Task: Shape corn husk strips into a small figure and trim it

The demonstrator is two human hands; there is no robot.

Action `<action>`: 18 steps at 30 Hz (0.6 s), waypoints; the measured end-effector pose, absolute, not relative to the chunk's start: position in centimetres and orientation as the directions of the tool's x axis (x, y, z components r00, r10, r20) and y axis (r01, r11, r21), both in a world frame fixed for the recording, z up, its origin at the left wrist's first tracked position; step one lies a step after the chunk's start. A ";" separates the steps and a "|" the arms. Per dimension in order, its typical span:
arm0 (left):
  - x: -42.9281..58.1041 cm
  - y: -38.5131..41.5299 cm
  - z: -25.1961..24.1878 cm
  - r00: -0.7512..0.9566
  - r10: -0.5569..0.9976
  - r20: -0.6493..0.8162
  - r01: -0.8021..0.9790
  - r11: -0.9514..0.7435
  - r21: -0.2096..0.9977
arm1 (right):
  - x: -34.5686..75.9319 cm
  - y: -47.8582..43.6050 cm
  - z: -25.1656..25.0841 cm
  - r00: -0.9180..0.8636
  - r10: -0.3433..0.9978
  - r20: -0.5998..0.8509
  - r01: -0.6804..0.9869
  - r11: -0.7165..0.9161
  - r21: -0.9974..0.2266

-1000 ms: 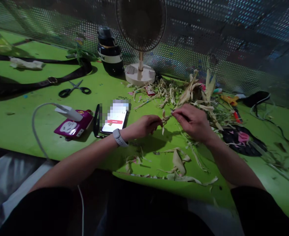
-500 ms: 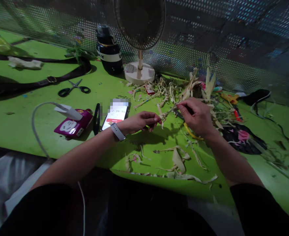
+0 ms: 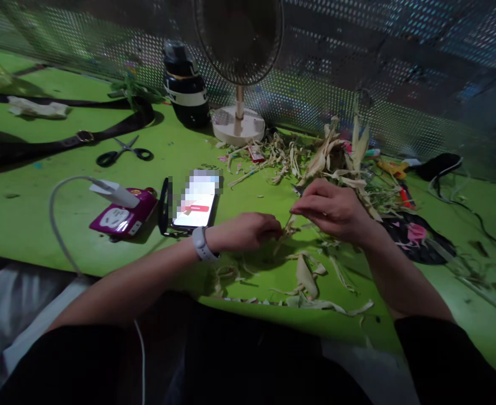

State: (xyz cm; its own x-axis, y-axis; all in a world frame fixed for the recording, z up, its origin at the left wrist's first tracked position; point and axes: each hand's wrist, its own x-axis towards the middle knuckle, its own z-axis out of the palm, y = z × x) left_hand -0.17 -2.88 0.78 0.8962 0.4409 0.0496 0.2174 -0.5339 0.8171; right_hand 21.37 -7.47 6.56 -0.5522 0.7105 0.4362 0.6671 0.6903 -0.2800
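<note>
My left hand (image 3: 248, 230), a white watch on its wrist, is closed in a pinch on one end of a thin dried husk strip (image 3: 289, 226). My right hand (image 3: 332, 208) pinches the other end of the same strip just above the green table (image 3: 40, 208). The two hands sit close together, low over loose husk scraps (image 3: 307, 275). A big heap of dried corn husks (image 3: 332, 157) lies just behind my right hand.
A lit phone (image 3: 195, 202) and a purple power strip (image 3: 119, 216) with a white plug lie left of my hands. Black scissors (image 3: 123, 152), a dark strap, a bottle (image 3: 186, 84) and a desk fan (image 3: 239, 62) stand farther back before a perforated metal wall. Dark cloth (image 3: 416, 236) lies right.
Both hands came down toward the table and nearer each other; the right hand dropped from the husk heap and the strip between them looks shorter.
</note>
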 end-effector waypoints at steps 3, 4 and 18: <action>-0.1 -4.5 2.1 0.981 0.171 0.090 0.014 -0.527 0.850 | 21.6 -7.3 7.1 -0.601 0.723 0.339 0.555 0.684 -0.473; -0.2 -4.8 2.5 0.991 0.067 0.117 -0.071 -0.480 0.874 | 21.7 -6.9 6.9 -0.603 0.737 0.305 0.519 0.653 -0.552; -0.5 0.6 -0.5 0.517 0.840 0.163 0.278 -0.344 0.897 | 19.1 -6.2 1.4 -0.620 0.654 0.434 0.583 0.754 -0.303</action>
State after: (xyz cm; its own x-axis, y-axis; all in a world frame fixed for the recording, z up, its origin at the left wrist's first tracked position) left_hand -0.55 0.62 -0.47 0.5169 0.8405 0.1626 0.2779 -0.3444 0.8968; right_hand 19.10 -6.22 1.35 -0.6197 0.6539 0.4340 0.5833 0.7537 -0.3027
